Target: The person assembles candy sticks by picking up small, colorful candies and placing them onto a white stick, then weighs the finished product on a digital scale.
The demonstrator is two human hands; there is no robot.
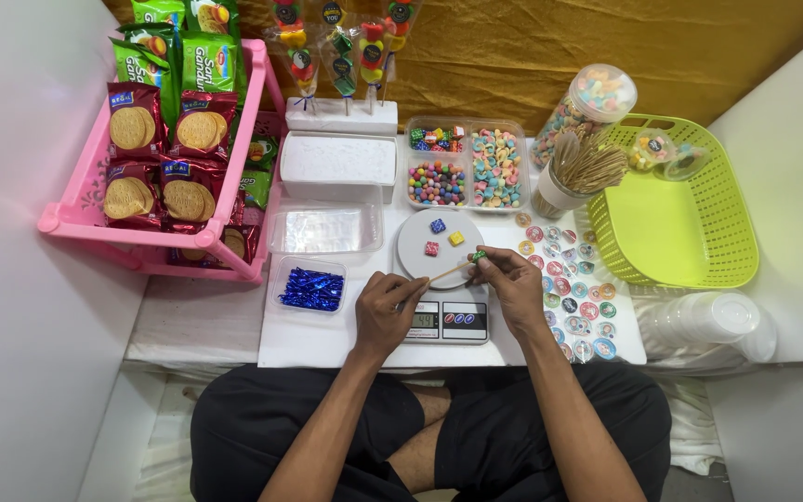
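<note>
Wooden skewer (446, 272), thin and pale, lies slantwise between your two hands just above the front edge of the small digital kitchen scale (440, 279), with a little green candy (479, 255) at its upper right end. Your left hand (386, 311) rests low on the scale, fingers curled shut around the skewer's lower end, wrist bent inward from a forearm that rises from your crossed legs. Your right hand (513, 284) sits just beside it to the right, thumb and forefinger pinched closed on the green candy at the tip, the other fingers folded loosely. On the scale's round white platform lie three small square candies (444, 236), blue, red and yellow, near the skewer but not touching it.
</note>
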